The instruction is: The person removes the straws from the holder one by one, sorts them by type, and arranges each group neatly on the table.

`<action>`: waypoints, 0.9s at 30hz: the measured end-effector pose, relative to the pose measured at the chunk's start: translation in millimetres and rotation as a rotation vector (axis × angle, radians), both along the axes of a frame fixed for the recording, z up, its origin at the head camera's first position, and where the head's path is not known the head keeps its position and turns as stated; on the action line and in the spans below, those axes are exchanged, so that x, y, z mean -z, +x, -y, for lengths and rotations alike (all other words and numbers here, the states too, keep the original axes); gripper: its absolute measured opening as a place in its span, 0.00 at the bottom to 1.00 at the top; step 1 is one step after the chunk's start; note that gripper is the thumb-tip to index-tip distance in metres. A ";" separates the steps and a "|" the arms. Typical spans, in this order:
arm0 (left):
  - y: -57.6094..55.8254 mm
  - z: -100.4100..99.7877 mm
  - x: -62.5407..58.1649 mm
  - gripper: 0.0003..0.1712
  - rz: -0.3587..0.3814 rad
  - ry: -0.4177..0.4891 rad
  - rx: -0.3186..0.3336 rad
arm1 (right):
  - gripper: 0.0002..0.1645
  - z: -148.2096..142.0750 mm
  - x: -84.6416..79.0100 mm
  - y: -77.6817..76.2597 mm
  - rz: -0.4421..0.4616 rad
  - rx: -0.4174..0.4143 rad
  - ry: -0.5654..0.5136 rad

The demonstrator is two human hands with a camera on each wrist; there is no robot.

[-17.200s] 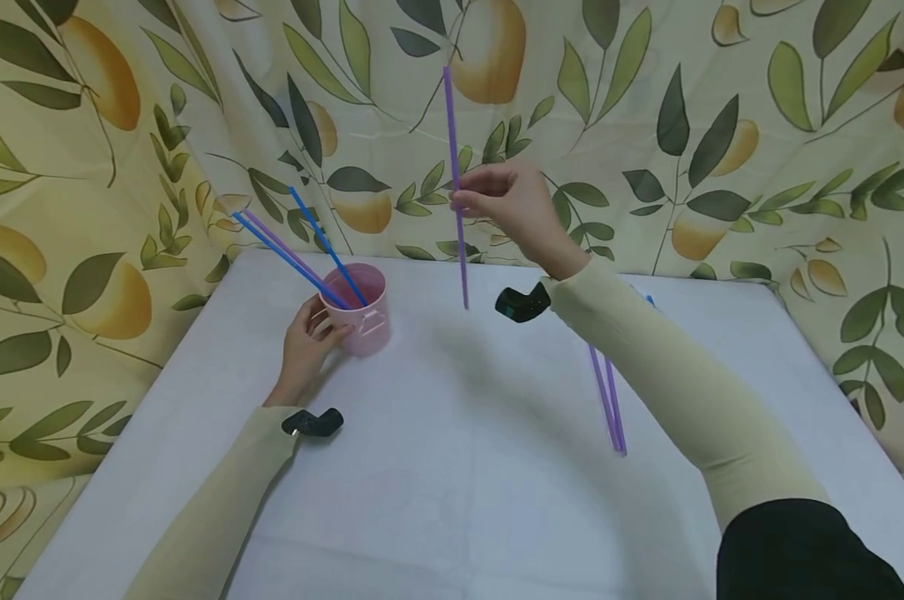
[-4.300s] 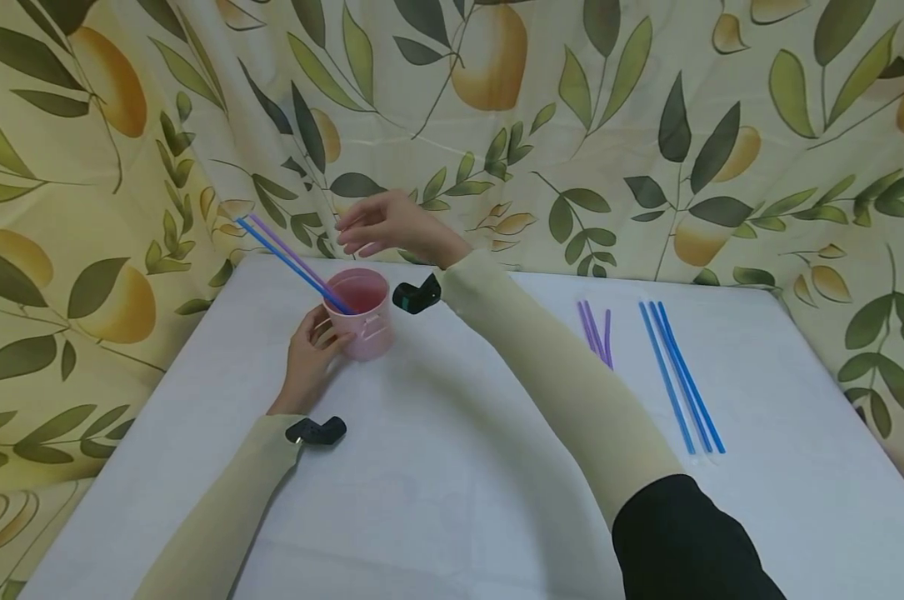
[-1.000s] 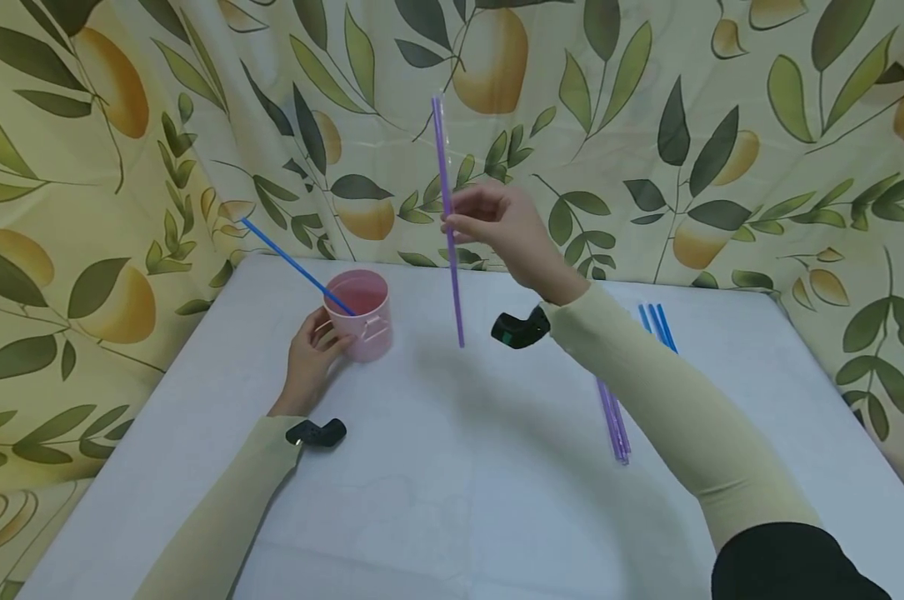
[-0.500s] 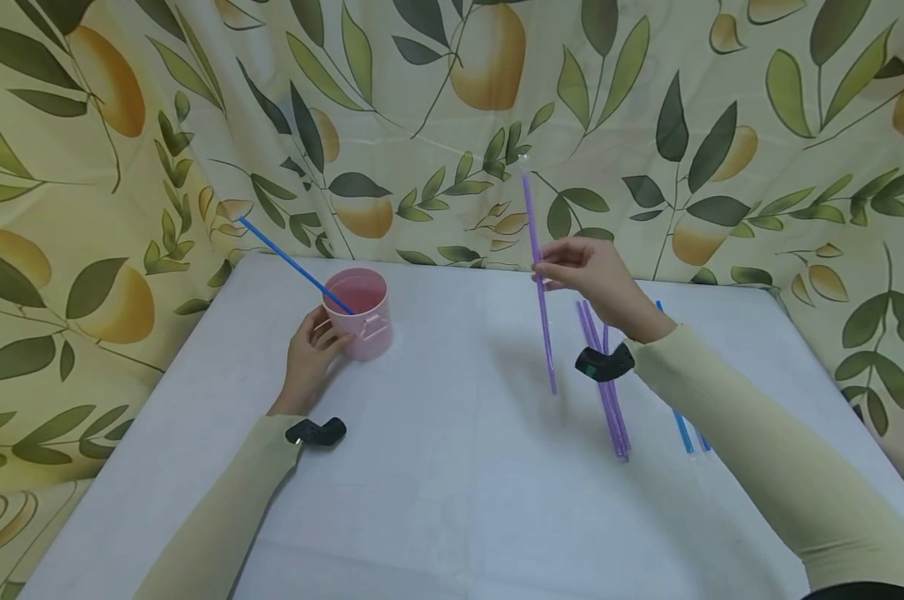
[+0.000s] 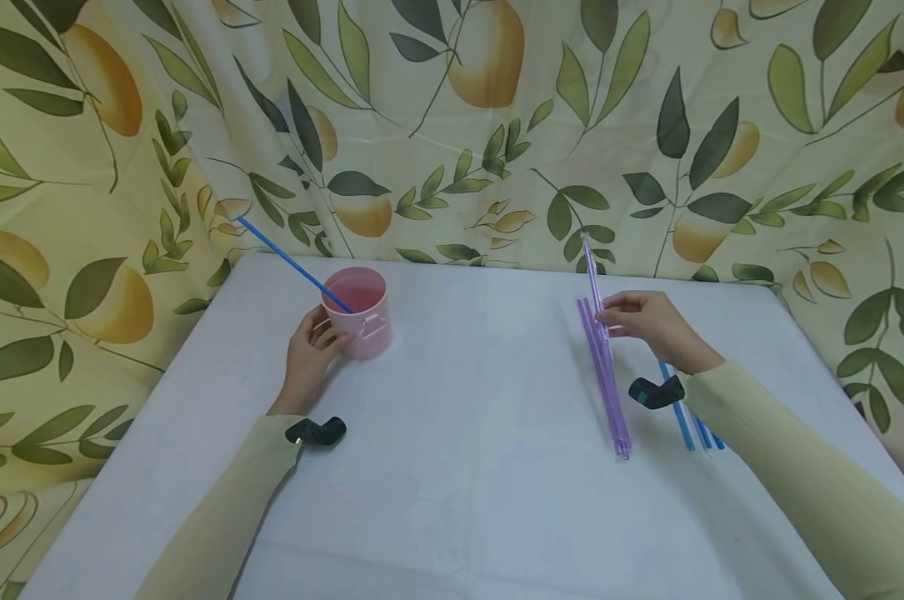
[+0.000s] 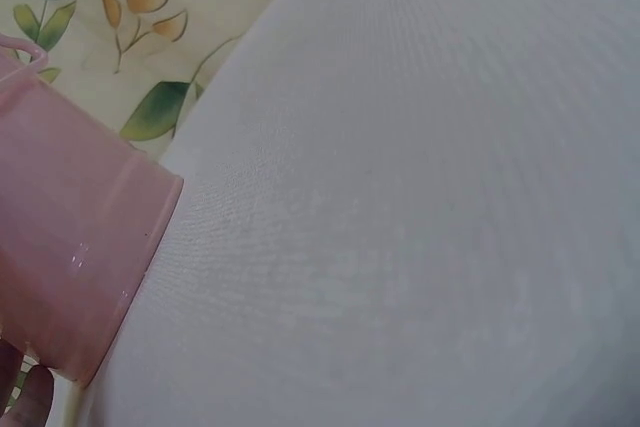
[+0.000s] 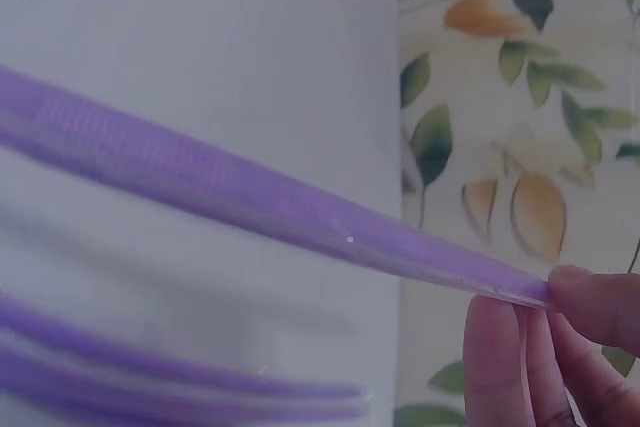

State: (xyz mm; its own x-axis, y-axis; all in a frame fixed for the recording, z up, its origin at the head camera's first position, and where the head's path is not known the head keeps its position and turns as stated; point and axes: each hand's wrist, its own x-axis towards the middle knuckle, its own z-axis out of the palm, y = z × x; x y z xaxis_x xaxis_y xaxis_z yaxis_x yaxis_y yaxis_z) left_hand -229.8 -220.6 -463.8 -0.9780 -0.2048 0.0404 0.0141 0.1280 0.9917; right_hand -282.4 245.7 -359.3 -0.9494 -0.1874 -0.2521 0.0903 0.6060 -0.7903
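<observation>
In the head view my left hand [image 5: 307,367] grips the side of a pink cup [image 5: 367,340]. One blue drinking straw [image 5: 290,261] leans out of the cup to the left. My right hand [image 5: 657,327] pinches a purple drinking straw [image 5: 591,271] in a clear wrapper, tilted, just over the lying purple straws [image 5: 600,367]. The right wrist view has the held straw [image 7: 250,192] between thumb and fingers, apart from the straws below. The left wrist view catches the cup's wall [image 6: 80,207] and only some fingertips [image 6: 35,397].
Several blue straws [image 5: 679,417] lie to the right, partly hidden by my right hand and sleeve. Everything stands on a white-covered table [image 5: 452,467]. A curtain [image 5: 452,150] with a fruit and leaf print hangs behind its far edge.
The cup held three straws at first, then two, now one blue. My right hand has carried the purple straw right and down, from near the cup to the purple group. The left hand stays.
</observation>
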 end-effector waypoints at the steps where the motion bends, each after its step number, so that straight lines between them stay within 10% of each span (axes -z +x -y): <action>1: 0.1 0.0 0.3 0.42 0.000 0.000 0.001 | 0.29 -5.0 3.7 -0.5 0.010 0.005 0.017; 16: 1.1 3.4 3.1 0.42 -0.047 0.000 0.029 | 0.32 -50.8 37.7 -11.4 0.130 0.046 0.214; 27: 1.4 1.8 1.3 0.43 -0.021 -0.010 0.023 | 0.31 -59.4 49.8 -17.3 0.202 0.078 0.164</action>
State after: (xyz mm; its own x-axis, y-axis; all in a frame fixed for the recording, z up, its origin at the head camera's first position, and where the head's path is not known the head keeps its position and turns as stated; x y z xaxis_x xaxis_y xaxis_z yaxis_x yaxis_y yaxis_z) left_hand -228.5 -222.5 -465.1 -0.9813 -0.1819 0.0630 0.0381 0.1374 0.9898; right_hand -299.8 305.0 -409.1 -0.8866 -0.0564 -0.4590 0.2880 0.7093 -0.6434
